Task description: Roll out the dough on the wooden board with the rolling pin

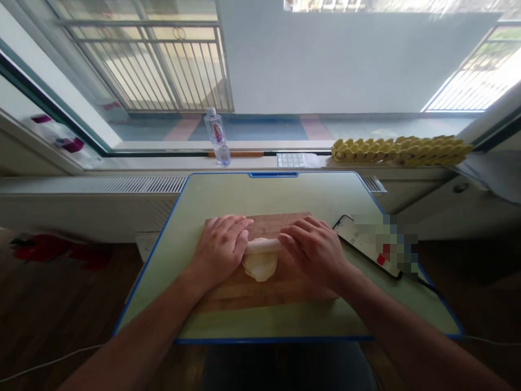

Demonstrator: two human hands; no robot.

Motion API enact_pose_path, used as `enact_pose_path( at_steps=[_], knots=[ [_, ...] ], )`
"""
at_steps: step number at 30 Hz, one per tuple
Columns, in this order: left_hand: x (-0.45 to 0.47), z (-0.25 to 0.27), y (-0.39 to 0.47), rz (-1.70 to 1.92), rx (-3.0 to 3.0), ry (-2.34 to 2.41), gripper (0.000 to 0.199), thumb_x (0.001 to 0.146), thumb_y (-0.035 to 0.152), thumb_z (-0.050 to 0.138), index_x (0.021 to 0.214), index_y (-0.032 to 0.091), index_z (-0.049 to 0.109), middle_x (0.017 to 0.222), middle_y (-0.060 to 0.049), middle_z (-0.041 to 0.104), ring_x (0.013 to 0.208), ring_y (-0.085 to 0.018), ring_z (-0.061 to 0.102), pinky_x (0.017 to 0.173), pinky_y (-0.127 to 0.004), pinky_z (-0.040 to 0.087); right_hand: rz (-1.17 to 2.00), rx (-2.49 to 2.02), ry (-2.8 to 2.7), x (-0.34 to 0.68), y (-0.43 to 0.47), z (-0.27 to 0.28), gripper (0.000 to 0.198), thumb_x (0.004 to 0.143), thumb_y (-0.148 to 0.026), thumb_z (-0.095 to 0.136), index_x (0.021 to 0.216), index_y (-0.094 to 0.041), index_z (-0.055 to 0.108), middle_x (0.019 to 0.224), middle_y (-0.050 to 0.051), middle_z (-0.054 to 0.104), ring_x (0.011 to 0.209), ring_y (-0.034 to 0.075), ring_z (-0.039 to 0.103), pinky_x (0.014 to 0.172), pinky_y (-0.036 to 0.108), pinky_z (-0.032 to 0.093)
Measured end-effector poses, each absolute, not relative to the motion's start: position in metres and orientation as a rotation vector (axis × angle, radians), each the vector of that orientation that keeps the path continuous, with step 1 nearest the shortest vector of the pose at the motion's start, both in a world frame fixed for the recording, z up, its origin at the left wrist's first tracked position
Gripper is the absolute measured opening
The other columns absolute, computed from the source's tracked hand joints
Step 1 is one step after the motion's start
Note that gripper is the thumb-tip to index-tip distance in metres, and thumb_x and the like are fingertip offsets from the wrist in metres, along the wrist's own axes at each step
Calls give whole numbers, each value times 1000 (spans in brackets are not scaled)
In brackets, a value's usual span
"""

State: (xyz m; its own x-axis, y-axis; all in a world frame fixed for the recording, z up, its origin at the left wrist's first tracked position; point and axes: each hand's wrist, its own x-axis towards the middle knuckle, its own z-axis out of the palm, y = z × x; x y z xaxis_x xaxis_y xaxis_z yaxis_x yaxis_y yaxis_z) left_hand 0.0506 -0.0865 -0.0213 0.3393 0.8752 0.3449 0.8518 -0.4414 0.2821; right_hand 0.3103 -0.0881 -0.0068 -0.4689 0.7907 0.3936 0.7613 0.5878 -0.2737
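Note:
A flat, pale piece of dough (259,269) lies on a wooden cutting board (260,297). Across its far part runs a short white rolling pin (264,246). My left hand (224,244) is closed over the pin's left end, and my right hand (311,245) over its right end. Both ends of the pin are hidden under my fingers. The dough's near edge bulges toward me in a rounded shape.
The board rests on a small blue-edged table (268,193). To the right of my right hand lies a phone (362,241), partly blurred out, with a cable. A plastic bottle (217,137) and a yellow scalloped object (401,151) stand on the windowsill.

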Motion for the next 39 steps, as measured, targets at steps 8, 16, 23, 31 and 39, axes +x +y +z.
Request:
enact_pose_path(
  at_steps=[8, 16, 23, 31, 39],
  knots=[
    [59, -16, -99, 692, 2549, 1695, 43, 105, 34, 40, 132, 22, 72, 137, -10, 71, 128, -32, 60, 111, -53, 41, -69, -1375, -2227, 311, -94, -24, 33, 110, -41, 47, 113, -27, 77, 116, 4, 79, 110, 27, 66, 97, 44, 45],
    [61, -23, -96, 753, 2628, 1730, 38, 103, 32, 44, 122, 22, 75, 129, -10, 74, 119, -30, 64, 104, -50, 44, -255, -1371, -2246, 307, -97, -25, 35, 109, -36, 46, 126, -25, 75, 127, 4, 77, 116, 26, 65, 98, 42, 43],
    [58, -22, -77, 795, 2559, 1797, 32, 102, 32, 46, 84, 22, 72, 97, -7, 78, 98, -26, 67, 95, -43, 46, -236, -1510, -2185, 297, -72, -27, 40, 109, -45, 47, 94, -24, 78, 104, 5, 79, 99, 22, 66, 88, 36, 41],
    [41, -19, -28, 704, 2473, 1876, 36, 101, 31, 42, 92, 21, 76, 107, -8, 80, 107, -26, 68, 101, -40, 49, -245, -1550, -2134, 277, -22, -24, 46, 108, -47, 49, 77, -21, 72, 95, 7, 77, 97, 22, 63, 88, 36, 37],
    [37, -19, -17, 608, 2392, 1836, 44, 99, 26, 42, 129, 22, 73, 141, -5, 70, 132, -26, 61, 120, -41, 41, -188, -1465, -2228, 287, -23, -24, 30, 106, -35, 48, 92, -21, 71, 101, 7, 76, 103, 23, 61, 96, 35, 37]
  ],
)
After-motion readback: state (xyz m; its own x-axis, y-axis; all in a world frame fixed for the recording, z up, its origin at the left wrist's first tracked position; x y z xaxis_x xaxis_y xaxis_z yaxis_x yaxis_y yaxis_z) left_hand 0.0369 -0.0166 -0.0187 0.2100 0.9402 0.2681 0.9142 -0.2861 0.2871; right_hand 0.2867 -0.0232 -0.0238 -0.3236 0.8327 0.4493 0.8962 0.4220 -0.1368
